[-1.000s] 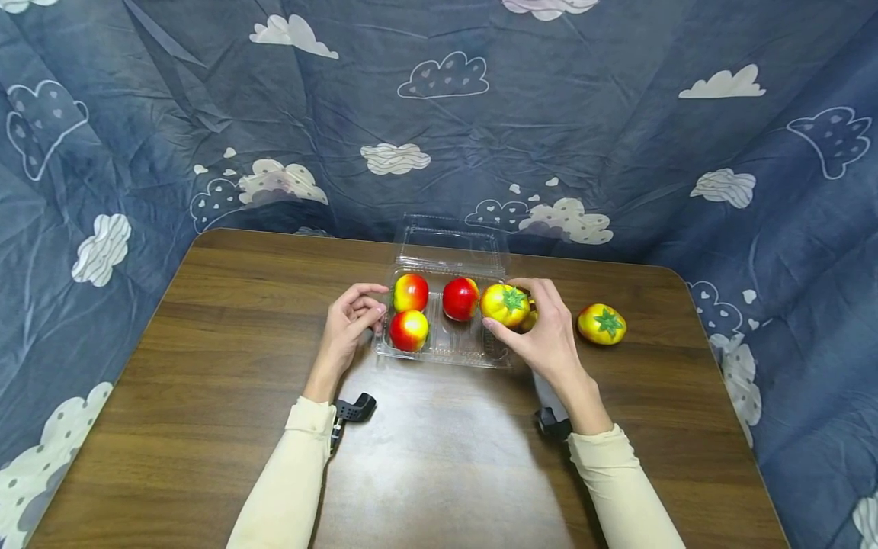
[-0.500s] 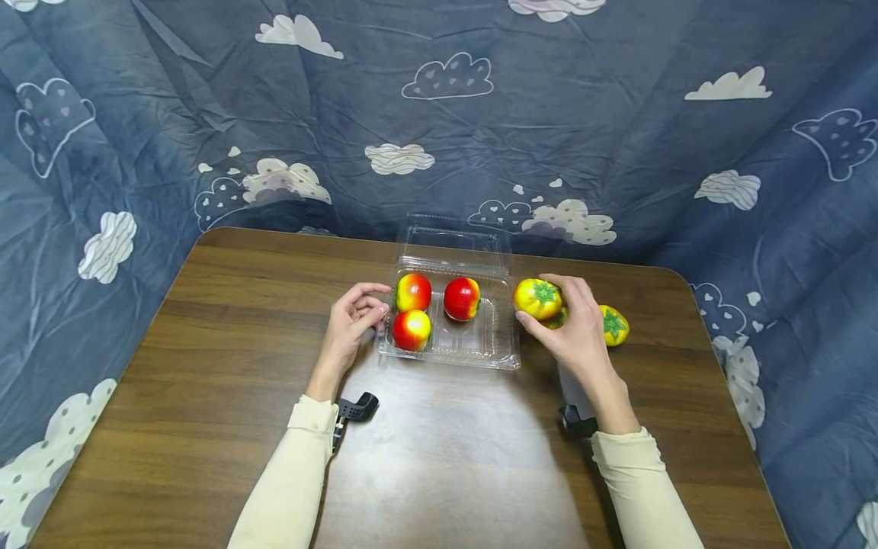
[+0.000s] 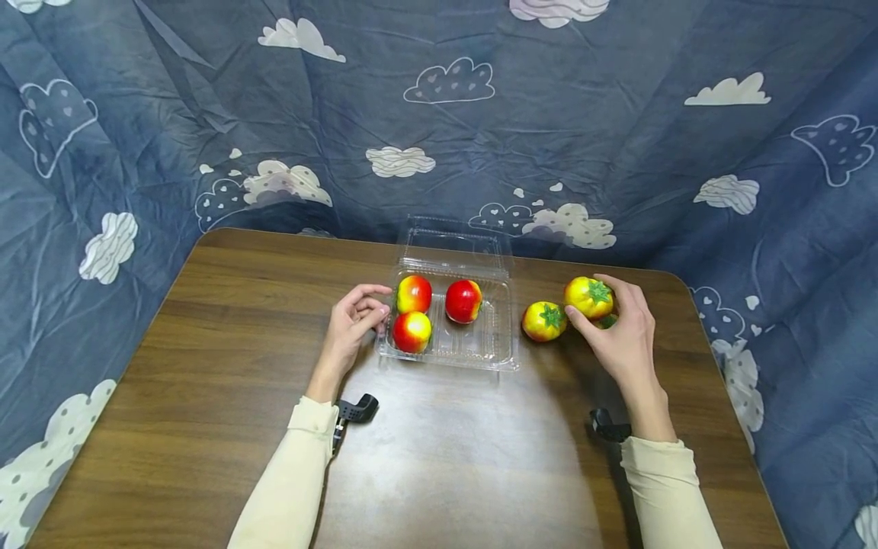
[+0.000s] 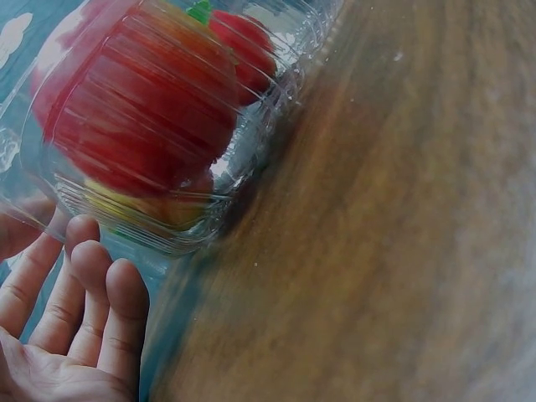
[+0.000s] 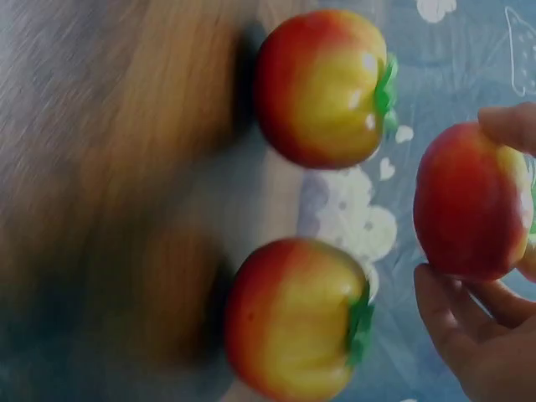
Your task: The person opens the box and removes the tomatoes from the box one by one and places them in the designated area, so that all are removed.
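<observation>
My left hand point(image 3: 348, 328) is at the left edge of a clear plastic clamshell container point(image 3: 480, 351), thumb and index finger at its rim. Three red-and-yellow persimmons sit inside: two in the left half, a back one point(image 3: 414, 293) and a front one point(image 3: 411, 332), and one point(image 3: 463, 301) right of them. My right hand point(image 3: 629, 335) grips a persimmon point(image 3: 587, 296) with a green calyx, thumb and fingers on opposite sides. Another persimmon point(image 3: 544, 321) rests on the table between container and hand. A further persimmon point(image 3: 607, 321) is mostly hidden behind the right hand.
The container's hinged lid point(image 3: 455, 248) lies back, open, toward the far edge of the wooden table point(image 3: 240, 320). Behind the table hangs a blue cloud-patterned cloth point(image 3: 549, 137).
My right hand has carried its persimmon rightward, away from above the container's right side, past the persimmon beside the container. The left hand stays at the container's edge.
</observation>
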Demonstrator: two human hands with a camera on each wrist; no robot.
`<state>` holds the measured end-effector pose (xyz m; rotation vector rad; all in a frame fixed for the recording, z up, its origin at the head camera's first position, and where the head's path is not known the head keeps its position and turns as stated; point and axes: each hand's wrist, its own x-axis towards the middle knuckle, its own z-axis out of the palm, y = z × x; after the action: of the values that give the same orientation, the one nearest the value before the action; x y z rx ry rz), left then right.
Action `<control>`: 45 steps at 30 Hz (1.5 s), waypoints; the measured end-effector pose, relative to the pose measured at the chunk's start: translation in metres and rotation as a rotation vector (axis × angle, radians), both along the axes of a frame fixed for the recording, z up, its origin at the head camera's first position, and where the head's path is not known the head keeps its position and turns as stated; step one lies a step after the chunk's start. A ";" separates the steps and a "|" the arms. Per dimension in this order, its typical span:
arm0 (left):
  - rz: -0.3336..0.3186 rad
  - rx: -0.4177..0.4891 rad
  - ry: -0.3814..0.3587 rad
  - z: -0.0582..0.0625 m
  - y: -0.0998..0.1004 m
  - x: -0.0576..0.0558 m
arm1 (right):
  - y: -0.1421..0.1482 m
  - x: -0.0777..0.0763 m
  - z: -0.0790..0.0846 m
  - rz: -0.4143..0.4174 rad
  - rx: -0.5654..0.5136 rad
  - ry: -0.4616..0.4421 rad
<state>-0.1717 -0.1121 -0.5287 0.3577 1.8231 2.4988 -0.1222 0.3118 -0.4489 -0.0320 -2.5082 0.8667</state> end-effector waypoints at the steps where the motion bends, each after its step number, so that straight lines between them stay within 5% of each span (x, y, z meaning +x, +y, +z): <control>1: -0.001 0.000 -0.001 0.000 0.000 0.000 | 0.003 0.001 -0.001 -0.015 -0.001 -0.003; 25: -0.010 0.000 0.022 -0.002 -0.001 -0.002 | 0.078 0.016 -0.010 -0.302 -0.004 -0.133; 45: 0.000 -0.003 0.012 -0.003 -0.001 0.000 | 0.109 0.017 -0.033 -0.305 0.035 -0.349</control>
<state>-0.1716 -0.1129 -0.5314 0.3732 1.8314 2.4988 -0.1052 0.4209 -0.4823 -0.5849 -2.7336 0.7405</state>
